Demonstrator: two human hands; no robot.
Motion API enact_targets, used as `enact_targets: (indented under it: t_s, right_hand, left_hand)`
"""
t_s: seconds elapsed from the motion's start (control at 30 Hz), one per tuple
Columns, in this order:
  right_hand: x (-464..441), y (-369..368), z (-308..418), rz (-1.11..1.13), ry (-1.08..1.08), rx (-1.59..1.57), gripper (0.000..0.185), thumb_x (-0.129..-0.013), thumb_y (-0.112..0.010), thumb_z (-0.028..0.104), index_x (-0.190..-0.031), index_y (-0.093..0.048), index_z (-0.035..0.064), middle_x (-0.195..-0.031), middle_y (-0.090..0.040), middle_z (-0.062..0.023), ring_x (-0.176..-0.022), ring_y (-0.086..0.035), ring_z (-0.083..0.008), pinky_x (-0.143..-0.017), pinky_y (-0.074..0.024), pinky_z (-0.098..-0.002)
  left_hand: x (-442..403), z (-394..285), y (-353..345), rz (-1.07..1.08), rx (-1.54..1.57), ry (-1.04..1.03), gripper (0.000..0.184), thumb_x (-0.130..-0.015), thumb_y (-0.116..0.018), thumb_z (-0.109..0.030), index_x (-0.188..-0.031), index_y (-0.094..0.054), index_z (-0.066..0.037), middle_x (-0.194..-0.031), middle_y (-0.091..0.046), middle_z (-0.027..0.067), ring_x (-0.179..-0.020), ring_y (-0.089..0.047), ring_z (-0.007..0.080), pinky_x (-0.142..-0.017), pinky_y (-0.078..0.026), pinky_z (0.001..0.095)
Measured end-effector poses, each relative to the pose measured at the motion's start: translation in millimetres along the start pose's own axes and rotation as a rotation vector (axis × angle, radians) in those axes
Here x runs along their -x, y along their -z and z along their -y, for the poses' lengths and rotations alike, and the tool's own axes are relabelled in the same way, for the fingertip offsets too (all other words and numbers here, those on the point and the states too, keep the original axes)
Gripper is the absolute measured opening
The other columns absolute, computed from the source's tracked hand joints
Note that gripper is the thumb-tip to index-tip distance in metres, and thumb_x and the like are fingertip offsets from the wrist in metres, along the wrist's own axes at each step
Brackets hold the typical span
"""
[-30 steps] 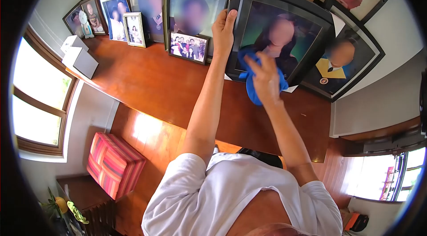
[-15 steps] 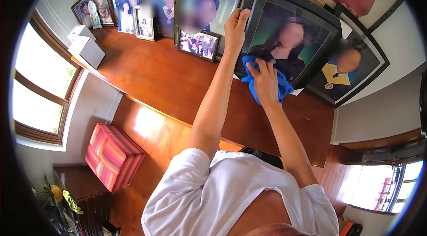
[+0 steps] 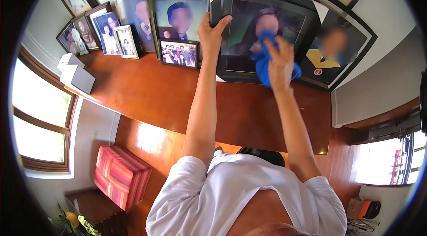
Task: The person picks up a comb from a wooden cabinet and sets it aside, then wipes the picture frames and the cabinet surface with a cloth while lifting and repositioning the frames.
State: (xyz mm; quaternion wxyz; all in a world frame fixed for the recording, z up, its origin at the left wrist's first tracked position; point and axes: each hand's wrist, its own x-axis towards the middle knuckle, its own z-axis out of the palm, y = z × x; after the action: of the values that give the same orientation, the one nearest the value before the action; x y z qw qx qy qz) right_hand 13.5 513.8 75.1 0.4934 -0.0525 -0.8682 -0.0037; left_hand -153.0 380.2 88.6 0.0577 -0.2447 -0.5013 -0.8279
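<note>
Item: black-framed portrait (image 3: 242,51), stood on the wooden tabletop (image 3: 164,100) in front of other frames. Its left edge is held by the left hand (image 3: 211,34), thumb spread across the front, remaining fingertips hidden. Blue cloth (image 3: 264,72), bunched, set against the glass right of centre beneath the right hand (image 3: 281,66); fingers parted, but any pinch cannot be told. Light, even pressure advised, the edge kept braced.

A striped stool (image 3: 120,174) stands near a window (image 3: 42,140).
</note>
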Motion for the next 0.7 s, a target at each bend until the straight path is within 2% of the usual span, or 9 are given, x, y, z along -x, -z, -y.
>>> enact_targets:
  t_s: [0.07, 0.2, 0.33, 0.43, 0.53, 0.63, 0.7]
  right_hand:
    - [42.8, -4.1, 8.9, 0.156, -0.067, -0.065, 0.042, -0.073, -0.058, -0.005, -0.11, -0.07, 0.0091, -0.116, -0.058, -0.0083, -0.099, -0.055, -0.0315, -0.082, -0.0466, -0.0438]
    - [69.3, 5.3, 10.5, 0.339, -0.146, -0.172, 0.043, -0.069, -0.06, -0.006, -0.108, -0.071, 0.0075, -0.114, -0.058, -0.0073, -0.098, -0.055, -0.0301, -0.081, -0.0465, -0.0427]
    - [-11.4, 25.4, 29.5, 0.037, -0.05, -0.177, 0.042, -0.07, -0.061, -0.005, -0.108, -0.07, 0.008, -0.112, -0.058, -0.0081, -0.097, -0.055, -0.0309, -0.082, -0.0467, -0.0423]
    - [-66.5, 8.8, 55.5, -0.133, 0.081, -0.158, 0.039, -0.073, -0.061, -0.001, -0.109, -0.069, 0.009, -0.108, -0.057, -0.0093, -0.096, -0.055, -0.0305, -0.081, -0.0466, -0.0411]
    - [-86.0, -7.5, 72.2, 0.01, 0.021, -0.082, 0.046, -0.071, -0.06, -0.003, -0.113, -0.07, 0.0138, -0.109, -0.057, -0.0119, -0.1, -0.055, -0.0313, -0.082, -0.0481, -0.0423]
    - [-85.1, -8.8, 42.3, -0.079, 0.053, -0.045, 0.039, -0.076, -0.062, 0.005, -0.112, -0.07, 0.0176, -0.107, -0.055, -0.0073, -0.093, -0.055, -0.029, -0.08, -0.0467, -0.0413]
    - [-80.5, 2.7, 20.2, -0.075, -0.047, -0.032, 0.043, -0.076, -0.061, 0.004, -0.114, -0.069, 0.0209, -0.108, -0.055, -0.0088, -0.096, -0.055, -0.0304, -0.08, -0.0479, -0.0424]
  left_hand:
    - [-2.1, 1.5, -1.0, 0.002, 0.008, 0.0, 0.033, -0.081, -0.08, -0.016, -0.102, -0.064, 0.003, -0.086, -0.068, 0.0043, -0.074, -0.06, 0.008, -0.067, -0.049, 0.022]
    - [0.2, -1.4, -1.1, 0.013, 0.014, -0.02, 0.029, -0.082, -0.079, -0.015, -0.099, -0.064, 0.002, -0.085, -0.068, 0.003, -0.072, -0.06, 0.0073, -0.066, -0.048, 0.0213]
    - [0.8, -2.7, -1.5, 0.033, 0.038, -0.016, 0.025, -0.082, -0.078, -0.012, -0.098, -0.063, 0.001, -0.085, -0.067, 0.0026, -0.072, -0.059, 0.0069, -0.067, -0.048, 0.0209]
    - [-0.5, 0.8, 2.0, 0.049, 0.071, -0.023, 0.025, -0.083, -0.076, -0.009, -0.101, -0.063, 0.001, -0.087, -0.068, 0.0031, -0.076, -0.06, 0.0072, -0.069, -0.049, 0.0215]
    - [3.4, -3.2, 1.2, 0.055, 0.12, -0.039, 0.026, -0.085, -0.075, -0.01, -0.105, -0.062, 0.001, -0.09, -0.068, 0.0045, -0.079, -0.062, 0.0086, -0.071, -0.05, 0.0225]
    - [3.1, -9.5, -0.1, 0.056, 0.023, 0.009, 0.026, -0.085, -0.075, -0.011, -0.104, -0.063, 0.001, -0.09, -0.068, 0.0044, -0.078, -0.062, 0.0086, -0.07, -0.049, 0.0218]
    - [2.2, -11.0, -0.7, 0.046, -0.013, 0.006, 0.026, -0.084, -0.076, -0.011, -0.103, -0.063, 0.001, -0.089, -0.068, 0.0042, -0.077, -0.061, 0.0085, -0.069, -0.049, 0.0214]
